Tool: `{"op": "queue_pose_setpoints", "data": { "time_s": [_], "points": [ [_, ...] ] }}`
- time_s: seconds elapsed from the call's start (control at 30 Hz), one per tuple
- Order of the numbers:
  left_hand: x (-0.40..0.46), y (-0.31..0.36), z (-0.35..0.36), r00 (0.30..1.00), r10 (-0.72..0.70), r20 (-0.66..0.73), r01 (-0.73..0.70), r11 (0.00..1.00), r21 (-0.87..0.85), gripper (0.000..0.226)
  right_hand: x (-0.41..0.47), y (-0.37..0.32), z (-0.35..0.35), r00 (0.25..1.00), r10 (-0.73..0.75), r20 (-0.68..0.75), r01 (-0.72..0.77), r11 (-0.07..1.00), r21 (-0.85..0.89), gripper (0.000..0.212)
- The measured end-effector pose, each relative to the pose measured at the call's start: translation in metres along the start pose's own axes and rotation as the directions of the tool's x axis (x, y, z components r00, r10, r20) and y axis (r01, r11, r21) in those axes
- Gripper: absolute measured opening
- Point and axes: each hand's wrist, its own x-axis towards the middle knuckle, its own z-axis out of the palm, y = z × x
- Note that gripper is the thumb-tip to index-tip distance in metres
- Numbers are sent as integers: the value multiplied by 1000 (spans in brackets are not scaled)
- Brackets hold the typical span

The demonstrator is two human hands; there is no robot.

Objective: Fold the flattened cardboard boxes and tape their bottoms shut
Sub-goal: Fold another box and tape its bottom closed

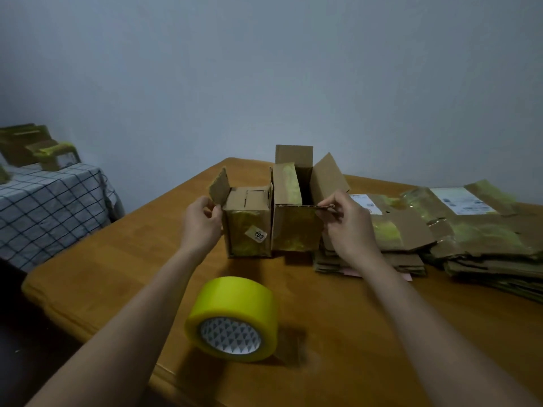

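Two hands on upright brown cardboard boxes, wooden table [338, 318].
Left hand [202, 221] pinches flap of small labelled box [248, 227]; right hand [348, 224] pinches taller open box [295, 227] edge; yellow tape roll [235, 315] near.

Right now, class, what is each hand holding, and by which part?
The left hand pinches a side flap of the smaller box. The right hand pinches the front flap's edge on the taller box.
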Motion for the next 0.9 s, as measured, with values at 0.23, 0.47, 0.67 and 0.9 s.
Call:
{"op": "queue_pose_setpoints", "data": {
  "time_s": [0.23, 0.47, 0.67, 0.9],
  "points": [
    [20, -16, -23, 986, 40, -159, -36, 999, 28, 20, 28, 14, 39, 998, 11, 63, -9, 999, -32, 11],
    [23, -27, -30, 996, -50, -76, 43, 995, -92, 21, 32, 19, 74, 981, 97, 167, -95, 995, -22, 22],
    [10, -22, -41, 989, -87, -119, 94, 994, 53, 21, 14, 14, 49, 985, 78, 152, -83, 996, 24, 50],
    [-44, 56, -32, 926, 291, -240, -267, 955, 128, 12, -23, 33, -34, 990, 142, -27, -143, 989, -45, 33]
  ]
}}
